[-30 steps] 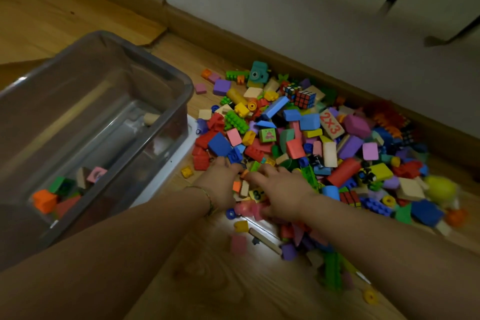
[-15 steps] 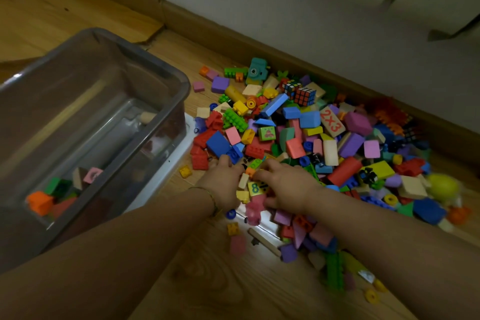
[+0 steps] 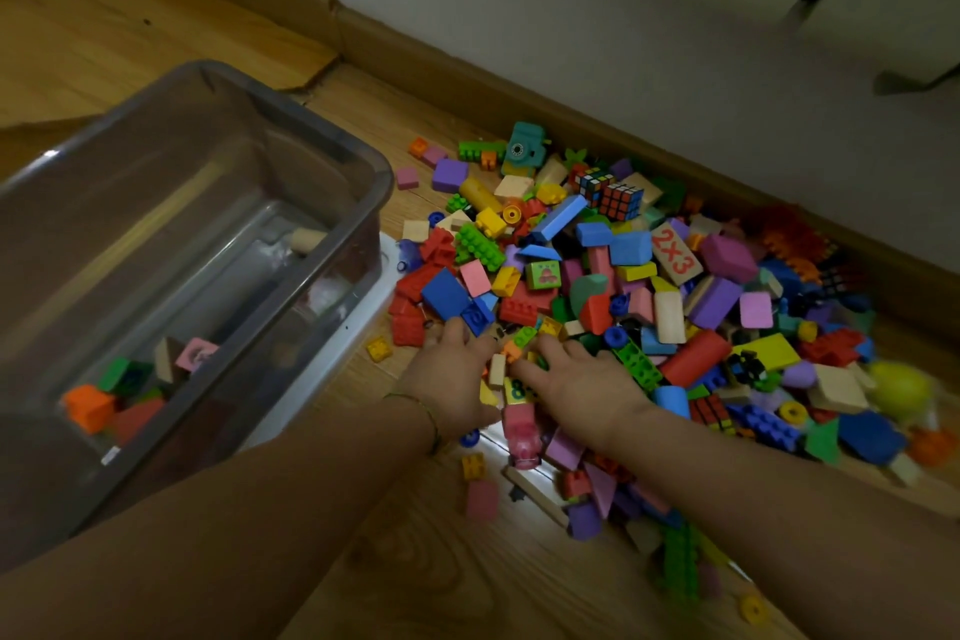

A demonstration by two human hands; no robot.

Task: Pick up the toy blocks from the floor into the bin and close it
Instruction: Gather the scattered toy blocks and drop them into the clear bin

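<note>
The blocks (image 3: 623,286) lie heaped on the floor (image 3: 415,561) against the skirting board (image 3: 571,109), with few in the bin (image 3: 371,172) just left. It's the scooping step, early on. The right hand (image 3: 587,379) lies spread flat on the pieces. The left hand (image 3: 457,374) bends over some, but whether it clasps any cannot be told. Next, the person should cup a load and lift it over the near rim; bare floor lies toward the person.

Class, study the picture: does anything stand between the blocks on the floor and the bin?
Nothing visible does. The bin stands open-topped, no lid on it, just left of the blocks; only its own wall must be cleared.
</note>
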